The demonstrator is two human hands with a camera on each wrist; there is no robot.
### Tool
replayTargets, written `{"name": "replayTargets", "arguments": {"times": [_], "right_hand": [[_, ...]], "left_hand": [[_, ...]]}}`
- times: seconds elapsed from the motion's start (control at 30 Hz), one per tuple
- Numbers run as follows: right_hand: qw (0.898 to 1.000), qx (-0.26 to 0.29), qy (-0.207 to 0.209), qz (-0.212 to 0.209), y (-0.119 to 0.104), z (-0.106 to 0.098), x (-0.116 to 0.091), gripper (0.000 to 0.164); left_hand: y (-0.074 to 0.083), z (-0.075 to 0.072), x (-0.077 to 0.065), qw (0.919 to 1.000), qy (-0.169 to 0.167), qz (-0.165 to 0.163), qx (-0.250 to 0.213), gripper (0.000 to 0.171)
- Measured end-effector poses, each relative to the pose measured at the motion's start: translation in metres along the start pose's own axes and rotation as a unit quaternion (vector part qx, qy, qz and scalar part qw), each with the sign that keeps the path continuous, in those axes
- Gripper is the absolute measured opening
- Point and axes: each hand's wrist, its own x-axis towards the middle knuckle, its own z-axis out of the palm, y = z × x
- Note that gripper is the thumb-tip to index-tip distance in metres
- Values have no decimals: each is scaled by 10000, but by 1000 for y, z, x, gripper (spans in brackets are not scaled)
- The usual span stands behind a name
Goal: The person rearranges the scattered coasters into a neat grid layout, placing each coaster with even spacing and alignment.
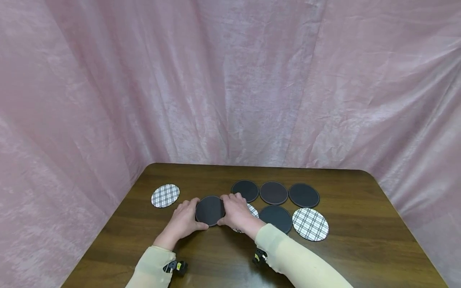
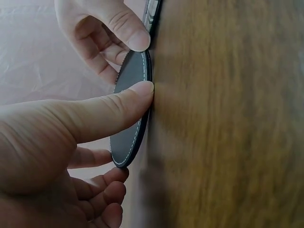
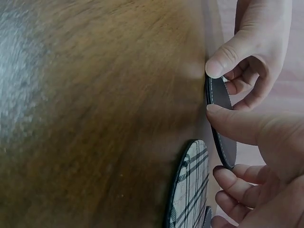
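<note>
A dark round coaster (image 1: 210, 211) with pale stitching lies on the brown table (image 1: 360, 256), held between both hands. My left hand (image 1: 196, 216) grips its left rim, with the thumb (image 2: 137, 92) pressed on the near edge. On the right rim is my right hand (image 1: 224, 211), its thumb (image 3: 228, 121) against the coaster (image 3: 224, 137) and its fingers curled round the far side. I cannot tell whether the coaster (image 2: 130, 109) is off the wood. A plaid coaster (image 3: 192, 185) lies partly under my right hand.
Three dark coasters (image 1: 273, 193) form a row behind my right hand. A fourth dark one (image 1: 276, 218) and a plaid one (image 1: 310, 224) lie to the right. Another plaid coaster (image 1: 165, 195) sits alone at the left. A pink curtain (image 1: 230, 80) surrounds the table.
</note>
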Motion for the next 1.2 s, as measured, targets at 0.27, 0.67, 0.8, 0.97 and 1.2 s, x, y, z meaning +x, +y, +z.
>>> {"name": "replayTargets", "arguments": {"times": [0.27, 0.67, 0.8, 0.97, 1.2], "right_hand": [[9999, 44, -84, -33, 3, 0, 1, 74], [9994, -185, -294, 1, 8, 2, 4, 72], [9994, -193, -287, -17, 9, 2, 3, 73], [9993, -259, -259, -15, 13, 0, 0, 71], [9994, 14, -328, -121, 18, -2, -4, 66]], "left_hand": [[1, -3, -1, 9996, -183, -131, -167, 96], [-4, -4, 0, 9996, -284, -21, -87, 91], [-4, -4, 0, 9995, -298, 75, -69, 91], [-4, -5, 0, 9995, -283, 153, -40, 90], [-3, -6, -3, 9993, -323, 185, -35, 89]]}}
